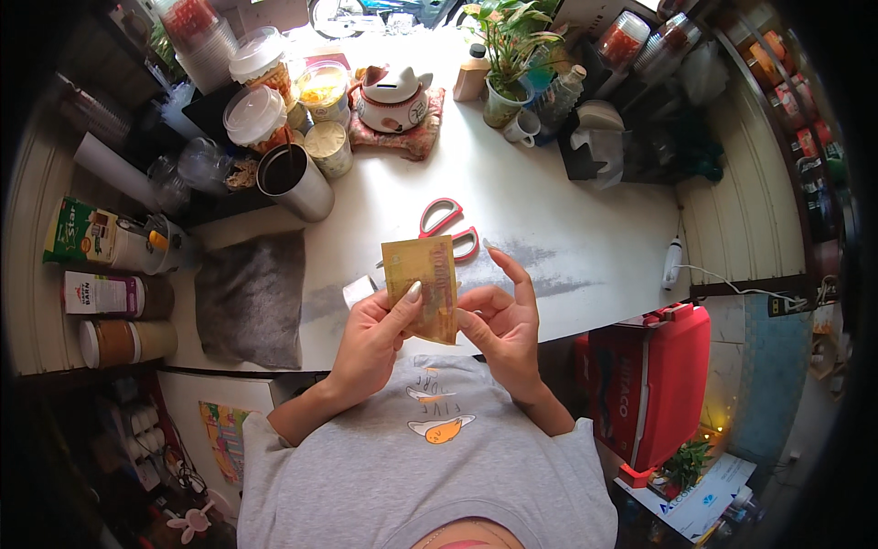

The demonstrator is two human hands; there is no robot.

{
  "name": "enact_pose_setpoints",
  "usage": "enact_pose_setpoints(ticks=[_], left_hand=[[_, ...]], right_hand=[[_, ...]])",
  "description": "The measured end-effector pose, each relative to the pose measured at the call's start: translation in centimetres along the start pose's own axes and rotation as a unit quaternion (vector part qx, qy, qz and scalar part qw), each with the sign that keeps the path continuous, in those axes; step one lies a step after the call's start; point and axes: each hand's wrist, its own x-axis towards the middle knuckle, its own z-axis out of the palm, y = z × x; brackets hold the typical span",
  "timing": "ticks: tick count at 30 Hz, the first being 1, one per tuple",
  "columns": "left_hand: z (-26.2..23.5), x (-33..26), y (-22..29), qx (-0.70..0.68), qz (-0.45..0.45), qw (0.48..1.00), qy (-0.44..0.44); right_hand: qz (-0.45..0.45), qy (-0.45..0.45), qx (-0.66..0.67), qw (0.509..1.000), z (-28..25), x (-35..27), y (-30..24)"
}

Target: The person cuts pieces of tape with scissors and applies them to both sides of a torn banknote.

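Above the near part of the white table, my left hand grips a yellowish banknote, its thumb lying across the front. My right hand meets the note's lower right edge with thumb and curled fingers, while its index finger sticks up, away from the paper. Whether there is one note or a thin stack, I cannot tell. Just beyond the note lie scissors with red and grey handles; their blades are mostly hidden behind it. A small white piece rests beside my left hand.
A dark cloth lies at the left. Behind stand a steel cup, lidded tubs, a white cat figurine on a cushion and a potted plant. A red cooler box sits right of the table.
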Motion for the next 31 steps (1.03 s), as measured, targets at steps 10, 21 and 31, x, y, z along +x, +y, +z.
enact_pose_setpoints(ticks=[10,21,31], left_hand=[[-0.7,-0.1,0.1,0.044,0.0,0.999,-0.019],[-0.8,-0.6,-0.4,0.101,0.028,0.994,-0.02],[-6.3,-0.6,-2.2,0.148,0.05,0.981,0.114]], right_hand=[[0.034,0.033,-0.029,0.998,0.8,0.8,-0.3],[0.025,0.066,-0.02,0.997,0.4,0.8,-0.3],[-0.075,0.039,-0.348,0.934,-2.1,0.8,2.9]])
